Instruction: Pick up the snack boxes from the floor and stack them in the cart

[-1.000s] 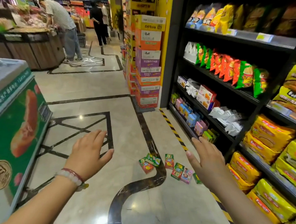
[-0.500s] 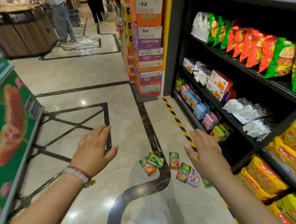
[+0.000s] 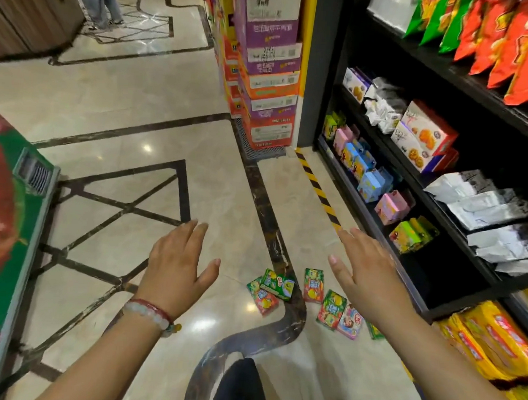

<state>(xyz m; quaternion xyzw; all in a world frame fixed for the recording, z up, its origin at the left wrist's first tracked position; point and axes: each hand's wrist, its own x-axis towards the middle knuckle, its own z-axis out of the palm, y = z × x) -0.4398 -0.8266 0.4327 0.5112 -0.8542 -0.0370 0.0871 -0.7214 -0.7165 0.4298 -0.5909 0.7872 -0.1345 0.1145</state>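
Closing in on the boxes (image 3: 304, 298): they are sitting larger and nearer than a second ago, so the pickup is about to start, though none is being touched yet. The left hand (image 3: 176, 267) and right hand (image 3: 367, 279) are hovering above the floor (image 3: 213, 203), fingers spread, holding nothing. The boxes are lying flat in a loose cluster, long axes mostly pointing up the aisle, some skewed. No cart is showing.

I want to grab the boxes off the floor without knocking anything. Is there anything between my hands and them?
Nothing visible blocks them. The left hand and right hand hang open above the snack boxes, which lie on bare floor beside the shelf. The right forearm hides part of one box. No cart is in view.
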